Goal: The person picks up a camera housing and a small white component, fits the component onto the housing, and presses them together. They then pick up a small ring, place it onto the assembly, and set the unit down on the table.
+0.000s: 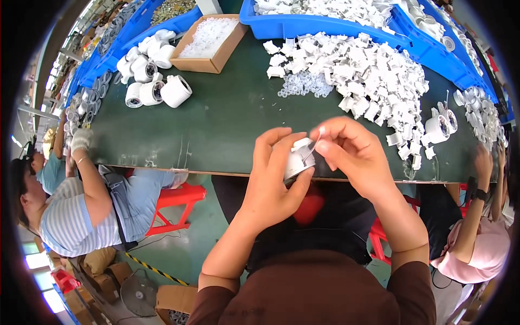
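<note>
My left hand (273, 179) grips a white fitting (298, 161); my right hand (352, 154) pinches a thin spring (313, 145) against it, near the desk (227, 119) edge.

Dark green workbench (216, 124), red stool (176, 200), green floor (189, 244)

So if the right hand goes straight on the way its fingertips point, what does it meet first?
Probably the white plastic housing held in the left hand; the right hand points there with a thin metal clip.

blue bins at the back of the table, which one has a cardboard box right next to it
The left blue bin: the open cardboard box of small white parts sits against it.
</note>
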`<act>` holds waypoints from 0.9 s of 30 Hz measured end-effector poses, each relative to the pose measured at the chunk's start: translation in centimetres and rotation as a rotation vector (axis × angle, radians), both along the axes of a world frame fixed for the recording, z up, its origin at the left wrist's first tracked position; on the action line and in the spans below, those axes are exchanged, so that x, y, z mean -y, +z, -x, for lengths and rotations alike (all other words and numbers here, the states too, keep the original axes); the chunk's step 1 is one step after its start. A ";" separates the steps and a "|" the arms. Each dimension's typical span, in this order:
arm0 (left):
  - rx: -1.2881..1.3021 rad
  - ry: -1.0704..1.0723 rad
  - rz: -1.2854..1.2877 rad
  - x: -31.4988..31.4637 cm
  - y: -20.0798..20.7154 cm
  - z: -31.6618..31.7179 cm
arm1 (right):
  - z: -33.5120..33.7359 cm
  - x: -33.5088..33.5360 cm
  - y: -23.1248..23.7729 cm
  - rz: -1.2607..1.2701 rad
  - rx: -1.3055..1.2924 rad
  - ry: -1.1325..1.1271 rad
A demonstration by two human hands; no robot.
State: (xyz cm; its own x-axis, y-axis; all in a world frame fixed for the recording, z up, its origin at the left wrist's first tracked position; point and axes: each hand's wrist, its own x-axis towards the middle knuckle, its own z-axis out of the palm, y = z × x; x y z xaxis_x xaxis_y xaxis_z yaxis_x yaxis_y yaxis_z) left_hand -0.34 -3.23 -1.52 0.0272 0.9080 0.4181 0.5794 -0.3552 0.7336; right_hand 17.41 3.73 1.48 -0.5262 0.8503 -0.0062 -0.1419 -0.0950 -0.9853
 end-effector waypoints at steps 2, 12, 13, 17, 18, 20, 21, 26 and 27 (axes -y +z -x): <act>0.010 0.016 -0.008 -0.2 0.0 -0.2 | 0.3 0.0 0.2 -0.047 -0.020 0.023; -0.003 0.119 -0.078 -1.5 -0.2 -1.5 | 0.4 1.8 -0.9 -0.270 -0.006 -0.120; -0.015 0.121 -0.126 -1.7 -0.5 -1.4 | 0.6 1.9 -1.2 -0.307 0.002 -0.169; 0.088 0.132 -0.083 -1.7 -0.7 -1.6 | 1.4 2.1 -3.3 -0.460 0.065 -0.276; 0.084 0.128 -0.080 -1.7 -0.7 -1.8 | 1.6 2.2 -3.6 -0.457 0.063 -0.280; 0.113 0.076 -0.100 -1.7 -0.7 -2.0 | 1.9 2.5 -3.9 -0.273 -0.039 -0.316; 0.113 0.070 -0.098 -1.7 -0.6 -2.0 | 1.8 2.8 -3.9 -0.264 -0.029 -0.325; 0.081 -0.010 -0.107 -1.8 -0.6 -2.0 | 0.8 3.0 -4.2 -0.115 -0.159 -0.297; 0.043 -0.010 -0.110 -1.7 -0.6 -1.8 | 0.3 3.1 -3.9 -0.135 -0.111 -0.225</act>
